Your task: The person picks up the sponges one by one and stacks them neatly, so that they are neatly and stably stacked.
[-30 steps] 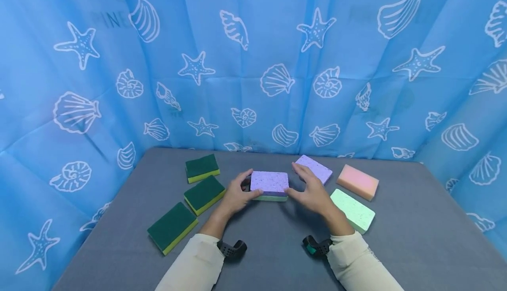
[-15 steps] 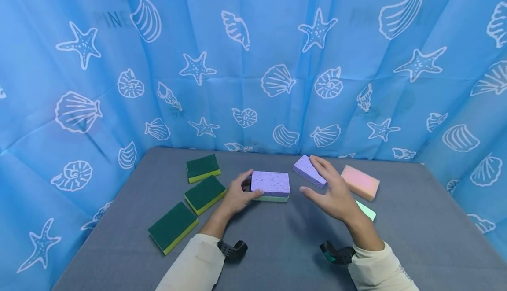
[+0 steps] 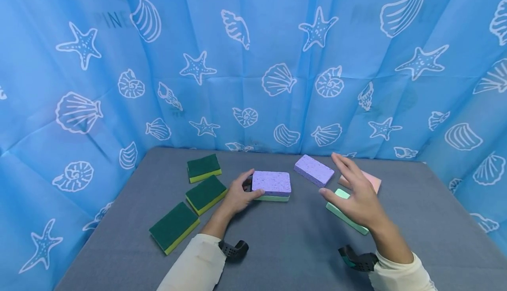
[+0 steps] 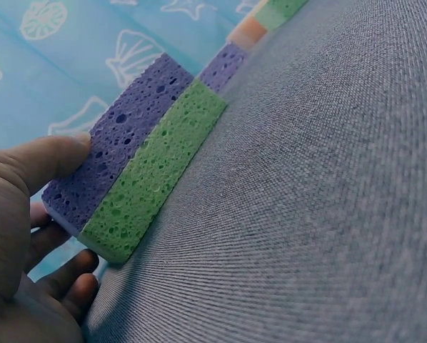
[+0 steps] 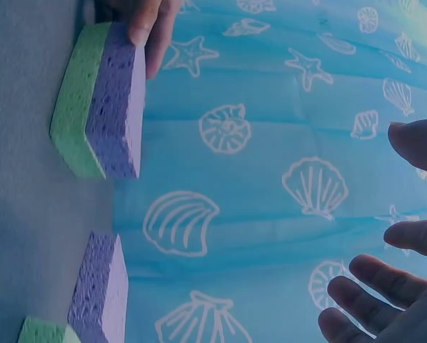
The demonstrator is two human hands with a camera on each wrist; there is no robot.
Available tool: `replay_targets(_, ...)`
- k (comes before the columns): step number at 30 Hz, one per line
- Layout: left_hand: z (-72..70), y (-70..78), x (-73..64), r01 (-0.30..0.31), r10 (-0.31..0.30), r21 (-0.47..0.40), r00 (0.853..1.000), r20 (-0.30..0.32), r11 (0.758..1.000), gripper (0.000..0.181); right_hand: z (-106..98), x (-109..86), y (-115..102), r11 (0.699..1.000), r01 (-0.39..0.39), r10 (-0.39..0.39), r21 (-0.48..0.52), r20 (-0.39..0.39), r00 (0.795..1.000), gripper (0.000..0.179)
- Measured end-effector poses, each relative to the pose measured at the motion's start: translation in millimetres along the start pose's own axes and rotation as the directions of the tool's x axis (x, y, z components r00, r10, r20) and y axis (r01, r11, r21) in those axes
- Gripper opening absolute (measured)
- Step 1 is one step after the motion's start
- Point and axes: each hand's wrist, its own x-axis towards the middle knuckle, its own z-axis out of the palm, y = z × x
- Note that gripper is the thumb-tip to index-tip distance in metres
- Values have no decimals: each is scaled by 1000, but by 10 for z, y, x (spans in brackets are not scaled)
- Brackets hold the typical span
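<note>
A purple sponge (image 3: 271, 182) lies flat on a light green sponge (image 3: 273, 198), making a two-layer stack mid-table. My left hand (image 3: 239, 196) holds the purple one at its left end; in the left wrist view the thumb (image 4: 63, 153) presses its front side and the other fingers are partly hidden behind. Held above the table at the right is my right hand (image 3: 358, 200), fingers spread, with nothing in it. Below and behind it sit another light green sponge (image 3: 341, 215) and an orange-pink sponge (image 3: 373, 181), both partly covered. A second purple sponge (image 3: 314, 170) rests left of its fingertips.
Three dark green and yellow scouring sponges lie along the table's left side: a rear one (image 3: 203, 166), a middle one (image 3: 206, 193) and a front one (image 3: 174, 227). A blue shell-patterned curtain (image 3: 253, 84) borders the grey table (image 3: 285, 247) at back and sides.
My right hand has let go of the stack's right end and moved right, past the second purple sponge, to above the light green one. My left hand has stayed on the stack.
</note>
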Motion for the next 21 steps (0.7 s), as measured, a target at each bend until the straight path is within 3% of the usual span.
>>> replay_targets(8,-2,-21,1,5,-5,0,1000,4,1000,71,-152,-141,63,999,-33,32,-18,-34,999,89)
replay_targets(21,12,-15,8,7,-7,-6,1000,-6,1000,71,-286,-394,221,991,-117,118,-68,12,993,89)
